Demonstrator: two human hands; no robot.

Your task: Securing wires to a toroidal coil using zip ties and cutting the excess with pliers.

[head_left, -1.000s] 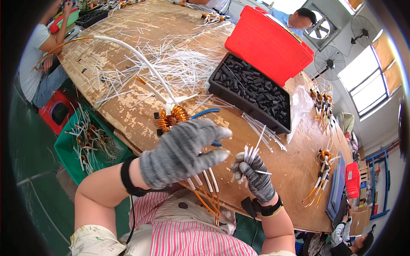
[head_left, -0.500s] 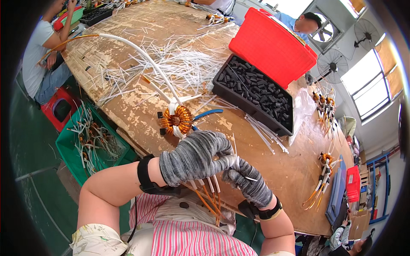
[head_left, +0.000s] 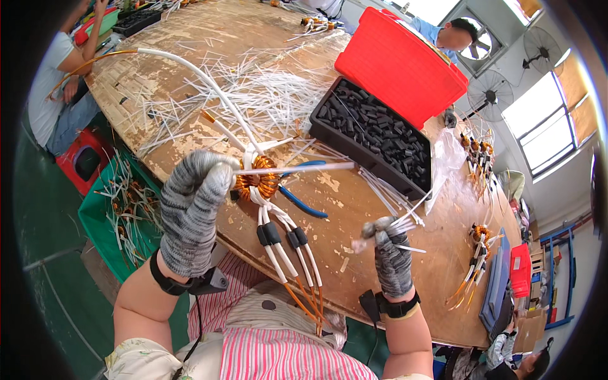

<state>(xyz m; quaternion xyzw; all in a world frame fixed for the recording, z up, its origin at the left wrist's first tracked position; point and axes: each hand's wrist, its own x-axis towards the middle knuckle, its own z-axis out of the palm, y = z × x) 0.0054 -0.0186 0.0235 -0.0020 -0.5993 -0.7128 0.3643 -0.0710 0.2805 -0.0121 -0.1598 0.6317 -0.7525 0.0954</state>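
My gloved left hand (head_left: 193, 202) pinches a thin white strip (head_left: 304, 168), which looks like a cable tie and reaches to the right across a copper-wound ring coil (head_left: 266, 183). My gloved right hand (head_left: 389, 253) is closed on several similar white strips (head_left: 405, 221), their ends fanning out above the fingers. The coil lies on the table, between and beyond my hands. White-sleeved leads with black tubes (head_left: 268, 234) run from it toward me, ending in bare copper. One long white-sleeved wire arches off to the far left. Blue handles (head_left: 304, 204) of a tool show beside the coil.
Beyond the coil, loose white strips (head_left: 266, 95) are scattered over the worn wooden table (head_left: 329, 247). A black box (head_left: 373, 136) of short black tubes stands there, with a red bin (head_left: 405, 63) behind. More coils (head_left: 480, 233) lie at right. A green crate (head_left: 101, 218) sits left.
My hands, close together before, have moved apart: the left up and left with one strip, the right to the right. The coil's leads and black tubes have come into view.
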